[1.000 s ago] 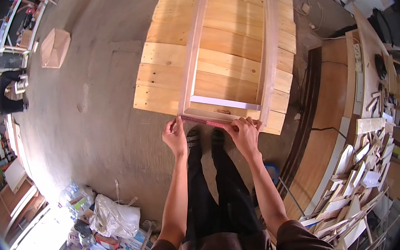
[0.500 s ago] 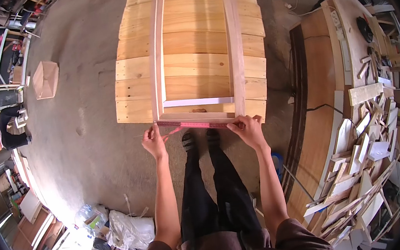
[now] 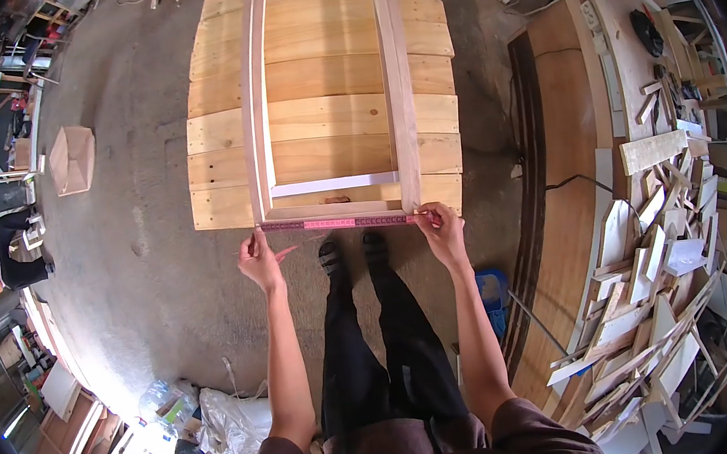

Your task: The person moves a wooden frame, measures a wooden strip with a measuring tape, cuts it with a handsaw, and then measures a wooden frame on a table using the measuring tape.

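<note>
A pink and dark tape measure is stretched straight along the near end of a pale wooden frame. My left hand pinches one end of the tape by the frame's left corner, and a loose strip of it hangs beside the fingers. At the right corner, my right hand pinches the other end between thumb and fingers. The frame lies on a slatted wooden table. A light-coloured crosspiece spans the frame near its close end.
Offcuts of wood are heaped at the right, beside a long wooden bench. A cardboard box sits on the floor at the left. Plastic bags lie at lower left. Another person is at the far left.
The view has shifted, so the table and frame appear further left. The tape now runs straighter across the frame's end, and my right hand's fingers have changed their hold at the corner.
</note>
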